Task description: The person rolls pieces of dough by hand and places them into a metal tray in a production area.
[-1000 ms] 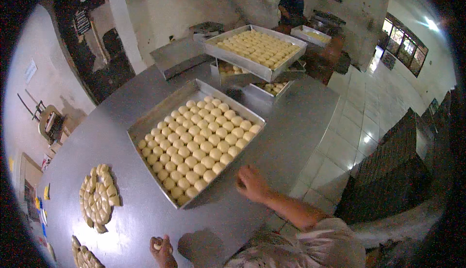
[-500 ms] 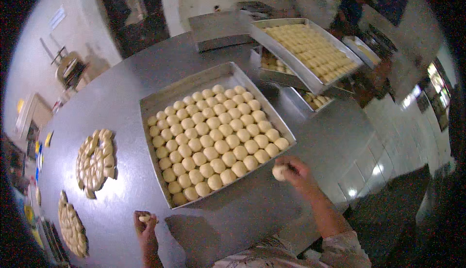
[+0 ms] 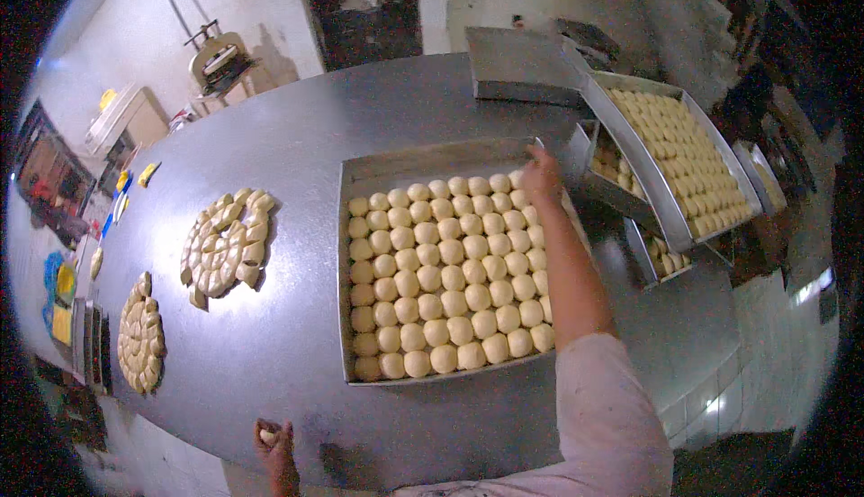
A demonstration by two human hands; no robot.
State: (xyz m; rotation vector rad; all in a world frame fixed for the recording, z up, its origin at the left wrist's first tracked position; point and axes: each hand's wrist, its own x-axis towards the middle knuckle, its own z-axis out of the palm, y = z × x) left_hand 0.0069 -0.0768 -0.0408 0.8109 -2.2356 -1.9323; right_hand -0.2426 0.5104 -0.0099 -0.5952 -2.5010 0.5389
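Observation:
A square metal tray (image 3: 396, 171) holds close rows of round pale dough balls (image 3: 453, 276). Its far right corner is in the grasp of my right hand (image 3: 542, 178), the fingers closed at the rim and the forearm stretched across the tray's right side. Any dough in that palm is hidden. My left hand (image 3: 277, 456), low by the table's near edge, is closed around a small piece of dough (image 3: 268, 438). Left of the tray lie two flat clusters of cut dough pieces, a rounder one (image 3: 225, 243) and a longer one (image 3: 140, 337).
Stacked trays of dough balls (image 3: 688, 164) stand at the right, some tilted. An upturned metal pan (image 3: 522, 60) sits at the far edge of the metal table (image 3: 297, 137). A scale-like device (image 3: 220, 60) stands by the wall, with yellow and blue items (image 3: 121, 186) at the left edge.
My right hand has gone from the tray's near right side, where it held a dough ball, to the far right corner. My view has turned left. The left hand still holds dough.

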